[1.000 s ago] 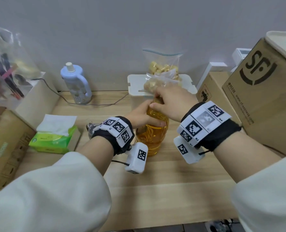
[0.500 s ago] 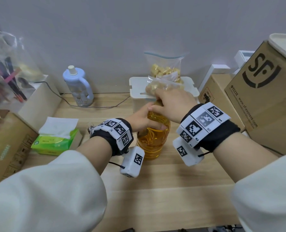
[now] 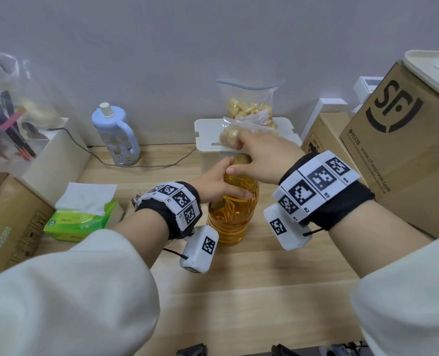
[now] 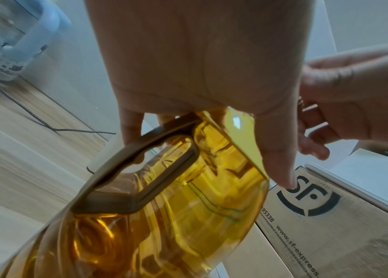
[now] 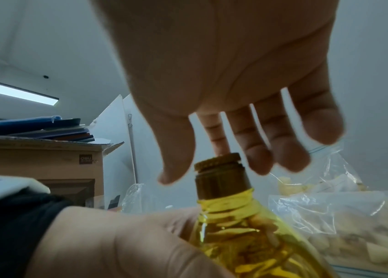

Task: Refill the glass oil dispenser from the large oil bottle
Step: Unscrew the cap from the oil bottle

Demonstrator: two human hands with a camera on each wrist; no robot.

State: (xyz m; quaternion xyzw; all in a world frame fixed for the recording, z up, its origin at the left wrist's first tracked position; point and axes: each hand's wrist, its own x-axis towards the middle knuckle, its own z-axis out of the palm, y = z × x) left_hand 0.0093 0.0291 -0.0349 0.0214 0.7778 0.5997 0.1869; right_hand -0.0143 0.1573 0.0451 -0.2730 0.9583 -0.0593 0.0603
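The left hand [image 3: 214,185] wraps around the shoulder of the large oil bottle [image 3: 235,214], standing upright on the wooden table [image 3: 264,278]. Directly above, the right hand [image 3: 262,158] spreads loosely, fingertips [image 5: 221,148] touching the brown cap [image 5: 219,162].

Tissue pack [image 3: 78,217] (green), cardboard boxes [image 3: 403,140]

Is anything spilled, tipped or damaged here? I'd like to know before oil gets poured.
Nothing stands out. The large oil bottle stands upright on the wooden table, cap still on, left hand gripping its shoulder, right hand over the cap. No oil shows on the table.
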